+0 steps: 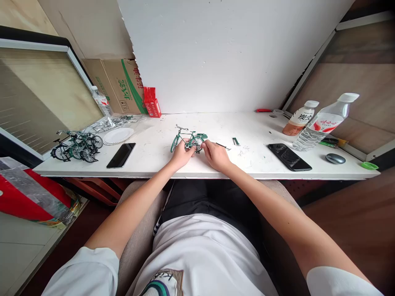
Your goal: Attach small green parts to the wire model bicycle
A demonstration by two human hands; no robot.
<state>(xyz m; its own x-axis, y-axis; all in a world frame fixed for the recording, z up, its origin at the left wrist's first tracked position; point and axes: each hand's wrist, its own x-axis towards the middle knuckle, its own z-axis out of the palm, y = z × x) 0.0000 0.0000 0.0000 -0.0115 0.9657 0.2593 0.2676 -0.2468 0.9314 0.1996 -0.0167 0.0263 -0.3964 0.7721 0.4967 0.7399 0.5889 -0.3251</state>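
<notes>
A small green model bicycle point(194, 137) stands upright near the middle of the tabletop point(253, 165). The left hand point(183, 153) grips its lower frame; the right hand point(216, 154) has its fingers drawn together at the rear wheel, though whether they pinch anything cannot be told.

At the far left, a cardboard box point(111, 85) carries red characters reading 花生油 beside a green band; its green lettering is harder to read. The writing on the small red box point(152, 102) just right of it is too small to read. On the right, a clear water bottle point(324, 123) bears a red 娃哈哈 label, and the shorter bottle point(300, 119) beside it shows a dark 炭 on white. The patch point(166, 283) on the white shirt point(210, 250) begins "Ki".
</notes>
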